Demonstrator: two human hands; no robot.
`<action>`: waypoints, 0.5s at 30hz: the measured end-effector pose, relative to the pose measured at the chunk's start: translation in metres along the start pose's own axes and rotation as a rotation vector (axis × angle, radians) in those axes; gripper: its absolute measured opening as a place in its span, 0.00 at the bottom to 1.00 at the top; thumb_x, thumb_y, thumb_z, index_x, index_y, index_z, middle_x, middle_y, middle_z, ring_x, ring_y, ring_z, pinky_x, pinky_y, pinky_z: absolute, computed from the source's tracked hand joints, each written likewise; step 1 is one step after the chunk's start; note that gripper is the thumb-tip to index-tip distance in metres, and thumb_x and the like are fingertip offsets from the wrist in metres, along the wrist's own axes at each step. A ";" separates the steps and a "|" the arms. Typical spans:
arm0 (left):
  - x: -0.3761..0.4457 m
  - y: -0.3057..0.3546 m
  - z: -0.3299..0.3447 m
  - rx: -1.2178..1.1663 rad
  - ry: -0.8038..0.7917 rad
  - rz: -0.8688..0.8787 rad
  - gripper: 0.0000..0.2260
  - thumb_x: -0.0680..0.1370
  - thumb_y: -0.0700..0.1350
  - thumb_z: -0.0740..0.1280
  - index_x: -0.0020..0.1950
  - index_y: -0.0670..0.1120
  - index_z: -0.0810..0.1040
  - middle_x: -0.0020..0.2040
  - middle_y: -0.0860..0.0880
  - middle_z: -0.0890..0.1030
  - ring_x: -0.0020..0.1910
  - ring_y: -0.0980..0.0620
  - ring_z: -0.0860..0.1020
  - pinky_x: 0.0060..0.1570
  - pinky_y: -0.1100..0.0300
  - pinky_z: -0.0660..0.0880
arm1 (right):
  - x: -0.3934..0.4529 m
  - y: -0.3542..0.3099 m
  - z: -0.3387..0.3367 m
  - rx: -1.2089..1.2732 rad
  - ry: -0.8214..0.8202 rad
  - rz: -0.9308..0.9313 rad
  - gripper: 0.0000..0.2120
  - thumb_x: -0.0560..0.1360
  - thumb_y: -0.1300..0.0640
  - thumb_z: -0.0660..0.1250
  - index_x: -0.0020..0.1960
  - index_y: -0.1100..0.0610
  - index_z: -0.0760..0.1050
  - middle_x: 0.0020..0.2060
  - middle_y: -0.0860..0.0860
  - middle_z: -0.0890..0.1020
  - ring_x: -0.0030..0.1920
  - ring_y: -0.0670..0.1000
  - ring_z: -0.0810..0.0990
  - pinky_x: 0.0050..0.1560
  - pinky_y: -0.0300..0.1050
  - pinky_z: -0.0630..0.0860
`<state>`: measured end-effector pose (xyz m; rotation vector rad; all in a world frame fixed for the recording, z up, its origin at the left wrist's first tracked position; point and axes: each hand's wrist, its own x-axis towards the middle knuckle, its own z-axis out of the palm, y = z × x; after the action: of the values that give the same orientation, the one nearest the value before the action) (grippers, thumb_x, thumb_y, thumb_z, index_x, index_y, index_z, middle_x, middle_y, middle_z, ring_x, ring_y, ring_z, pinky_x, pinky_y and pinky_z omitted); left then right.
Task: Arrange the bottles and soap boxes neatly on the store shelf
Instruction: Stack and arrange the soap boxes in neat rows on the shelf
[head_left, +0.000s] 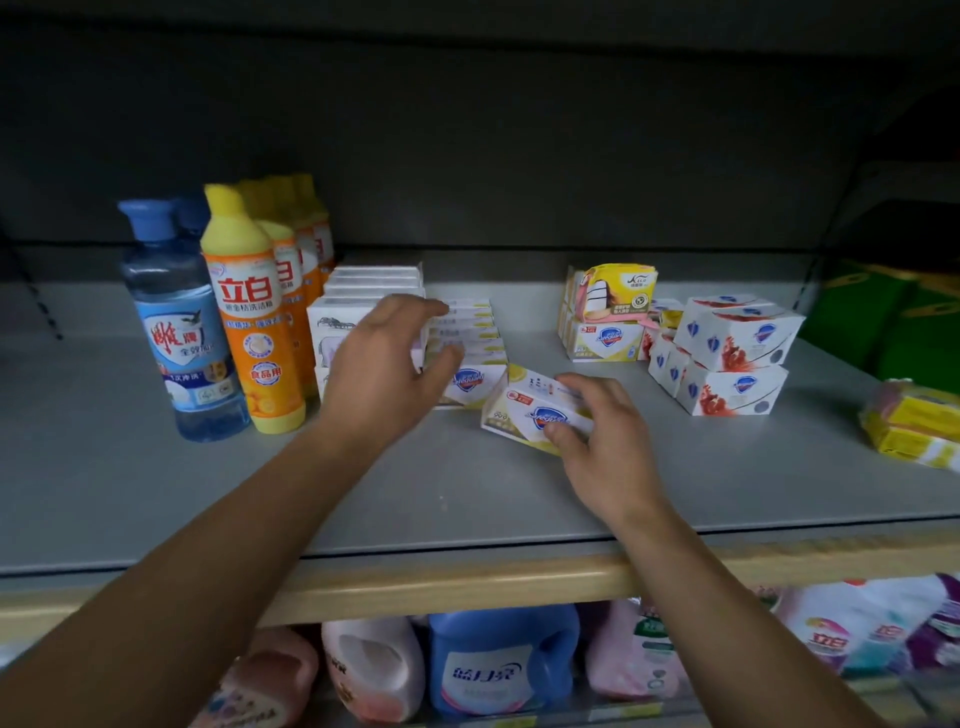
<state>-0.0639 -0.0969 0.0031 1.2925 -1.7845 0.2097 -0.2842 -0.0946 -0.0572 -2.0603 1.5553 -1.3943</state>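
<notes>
Both forearms are reaching over the shelf (156, 493). Right hand (605, 441) is pinching a tilted soap box (524, 410) just beside the yellow-box row (467, 338); left hand (387, 364), fingers wide, is hovering there. Pushing it crooked could be knocking that row.

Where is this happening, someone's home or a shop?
Most likely a shop aisle. The grey shelf carries rows of identical orange detergent bottles and stacked soap boxes, and more laundry jugs fill the shelf below.
</notes>
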 end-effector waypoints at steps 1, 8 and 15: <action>0.009 -0.006 -0.004 0.083 0.000 0.011 0.19 0.76 0.53 0.69 0.65 0.49 0.75 0.64 0.48 0.77 0.58 0.48 0.77 0.53 0.57 0.74 | 0.001 0.001 0.000 0.002 0.005 0.003 0.21 0.73 0.64 0.71 0.65 0.55 0.75 0.56 0.50 0.75 0.56 0.50 0.76 0.52 0.32 0.64; 0.048 -0.055 -0.010 0.539 -0.365 -0.015 0.33 0.75 0.66 0.62 0.76 0.53 0.61 0.77 0.47 0.64 0.75 0.42 0.61 0.73 0.42 0.55 | 0.026 -0.001 -0.006 -0.025 0.026 -0.055 0.23 0.74 0.64 0.70 0.67 0.52 0.74 0.60 0.50 0.75 0.58 0.49 0.74 0.56 0.32 0.64; 0.044 -0.066 0.005 0.532 -0.204 0.015 0.30 0.73 0.65 0.65 0.71 0.53 0.69 0.69 0.47 0.75 0.68 0.42 0.71 0.66 0.44 0.63 | 0.100 -0.015 0.018 -0.158 -0.035 -0.133 0.23 0.75 0.62 0.70 0.68 0.52 0.73 0.62 0.50 0.74 0.62 0.51 0.74 0.60 0.36 0.65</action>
<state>-0.0139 -0.1586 0.0093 1.7200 -1.9885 0.6118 -0.2613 -0.1781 -0.0026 -2.3056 1.5868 -1.3088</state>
